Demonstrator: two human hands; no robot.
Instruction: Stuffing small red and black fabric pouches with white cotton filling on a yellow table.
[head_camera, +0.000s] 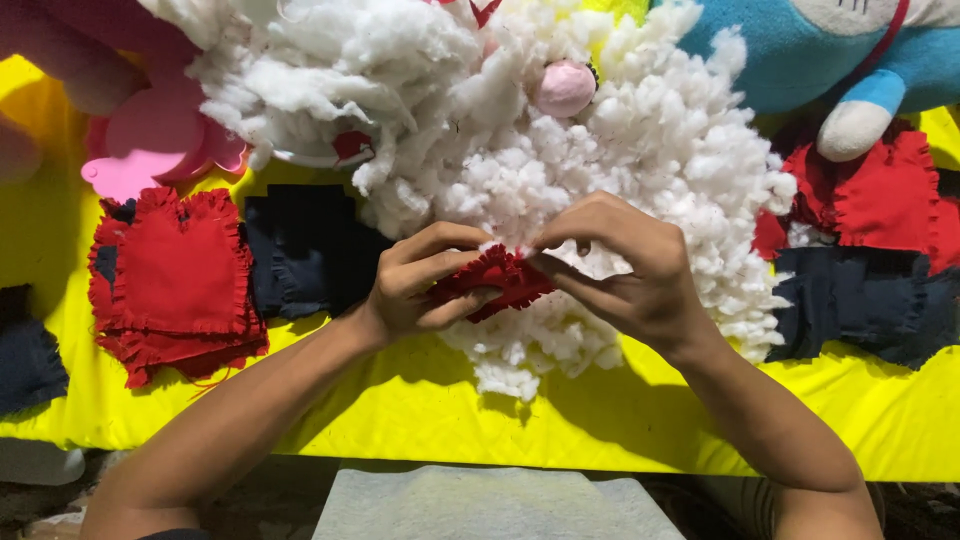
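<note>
red frilled fabric piece (493, 281) sits between your two hands, held just above the near edge of the white stuffing heap (560, 170) — over the yellow table cover (560, 420). your left hand (425, 285) curls round its left side, fingers bent and pressed together on top, thumb underneath, so the cloth is pinched between them. your right hand (625, 265) meets it from the right, fingertips bunched and nipping the piece's upper edge; a little white fluff shows right at that pinch. both hands touch the piece and nearly touch each other.

around it: a stack of red frilled squares (175, 285) lies to the left, with dark navy squares (300, 250) just beside it, between the stack and the heap. more navy cloth (865, 305) and red pieces (875, 195) lie to the right. a pink plush toy (130, 110) sits at the upper left, a blue and white plush toy (830, 60) at the upper right — a small pink ball (565, 88) rests on the stuffing.
</note>
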